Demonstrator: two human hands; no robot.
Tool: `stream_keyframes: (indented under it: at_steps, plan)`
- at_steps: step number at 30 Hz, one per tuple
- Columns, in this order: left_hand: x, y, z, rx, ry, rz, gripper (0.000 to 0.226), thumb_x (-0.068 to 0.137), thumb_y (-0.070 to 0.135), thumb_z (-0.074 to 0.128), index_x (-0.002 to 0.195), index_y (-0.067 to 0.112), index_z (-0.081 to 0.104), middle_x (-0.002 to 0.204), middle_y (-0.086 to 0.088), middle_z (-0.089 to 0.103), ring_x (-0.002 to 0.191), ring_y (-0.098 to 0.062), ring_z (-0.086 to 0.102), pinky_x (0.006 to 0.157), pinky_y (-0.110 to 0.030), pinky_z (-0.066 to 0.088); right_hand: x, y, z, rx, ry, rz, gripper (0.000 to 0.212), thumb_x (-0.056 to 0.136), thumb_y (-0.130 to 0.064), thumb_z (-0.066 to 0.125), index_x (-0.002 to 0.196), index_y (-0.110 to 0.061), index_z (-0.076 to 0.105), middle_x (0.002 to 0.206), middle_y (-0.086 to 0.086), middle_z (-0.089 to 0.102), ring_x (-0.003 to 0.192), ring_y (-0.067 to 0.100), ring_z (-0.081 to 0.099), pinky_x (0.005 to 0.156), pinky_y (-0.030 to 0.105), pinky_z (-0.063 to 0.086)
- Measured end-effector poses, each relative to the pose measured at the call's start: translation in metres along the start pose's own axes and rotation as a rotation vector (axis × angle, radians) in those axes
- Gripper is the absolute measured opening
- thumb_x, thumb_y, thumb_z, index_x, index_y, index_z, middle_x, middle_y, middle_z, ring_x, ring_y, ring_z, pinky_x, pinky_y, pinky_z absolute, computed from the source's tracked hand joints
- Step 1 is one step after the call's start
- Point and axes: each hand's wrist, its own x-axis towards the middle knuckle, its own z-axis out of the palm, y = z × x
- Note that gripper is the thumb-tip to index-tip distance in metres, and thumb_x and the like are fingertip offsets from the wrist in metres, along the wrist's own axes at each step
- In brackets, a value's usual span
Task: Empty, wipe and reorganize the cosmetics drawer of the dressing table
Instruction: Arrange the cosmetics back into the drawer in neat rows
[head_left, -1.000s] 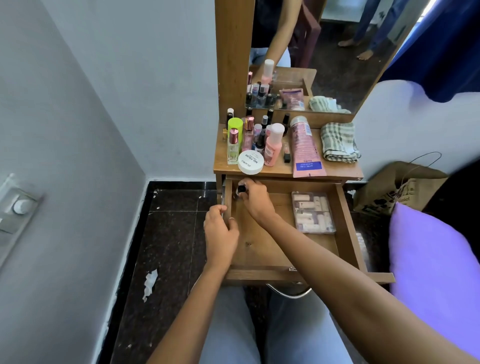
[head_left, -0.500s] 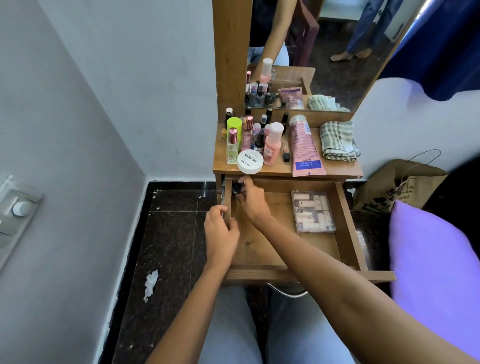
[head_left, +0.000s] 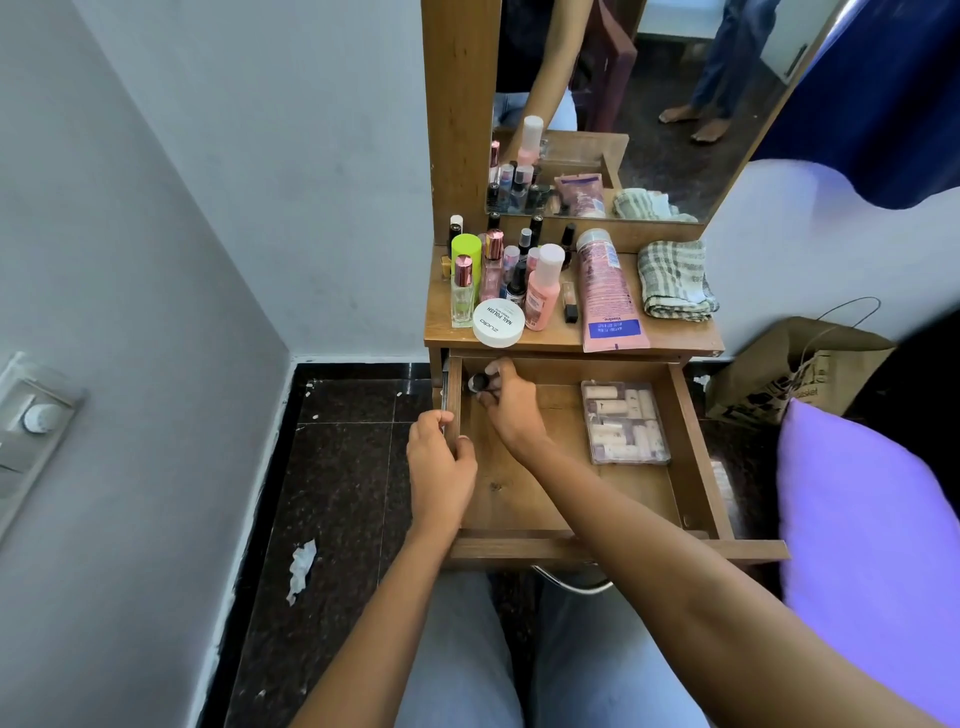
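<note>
The wooden drawer (head_left: 696, 447) of the dressing table stands pulled open. My left hand (head_left: 440, 467) grips its left side wall. My right hand (head_left: 511, 400) reaches into the drawer's back left corner and pinches a small dark-capped bottle (head_left: 478, 383). A clear plastic box of pale items (head_left: 626, 428) lies in the drawer's right half. On the table top (head_left: 675, 340) stand several bottles, among them a green-capped one (head_left: 466, 252), a pink bottle (head_left: 543, 296), a white round jar (head_left: 497, 322), a pink tube (head_left: 608, 291) and a folded checked cloth (head_left: 675, 280).
A mirror (head_left: 623, 104) rises behind the table top. A brown paper bag (head_left: 789, 369) sits on the floor at the right, beside a purple cushion (head_left: 872, 530). A white wall closes the left side. A scrap of paper (head_left: 301, 569) lies on the dark floor.
My right hand has shifted slightly deeper into the drawer's back left corner with the small bottle. The left hand keeps its grip on the drawer's side.
</note>
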Motion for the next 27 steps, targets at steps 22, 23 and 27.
stream_keyframes:
  at_steps: [22, 23, 27]
  plan:
    - [0.000, 0.000, 0.000, -0.027, 0.008, -0.008, 0.030, 0.088, 0.009, 0.057, 0.117, 0.014, 0.050, 0.115, -0.001, 0.051, 0.103, -0.013, 0.051, 0.083, -0.021, 0.042, -0.001, -0.005, -0.004, -0.110, -0.057, -0.150, 0.017, 0.088, -0.013, 0.063, 0.102, -0.013, 0.054, 0.091, 0.003, 0.063, 0.084, 0.020, 0.062, 0.077, 0.040, 0.053]
    - [0.000, -0.001, 0.000, -0.029, 0.009, -0.008, 0.029, 0.088, 0.009, 0.058, 0.116, 0.014, 0.051, 0.114, -0.002, 0.051, 0.104, -0.013, 0.051, 0.084, -0.022, 0.043, -0.003, -0.005, -0.004, -0.107, -0.070, -0.158, 0.016, 0.088, -0.013, 0.062, 0.101, -0.013, 0.054, 0.089, 0.002, 0.063, 0.083, 0.019, 0.061, 0.077, 0.040, 0.053]
    - [0.000, -0.001, 0.001, -0.032, 0.014, -0.022, 0.029, 0.088, 0.009, 0.058, 0.116, 0.014, 0.051, 0.116, -0.003, 0.052, 0.105, -0.014, 0.052, 0.086, -0.022, 0.043, -0.011, -0.003, -0.008, -0.075, -0.139, -0.142, 0.016, 0.089, -0.011, 0.062, 0.102, -0.013, 0.053, 0.089, 0.002, 0.063, 0.083, 0.016, 0.062, 0.079, 0.034, 0.054]
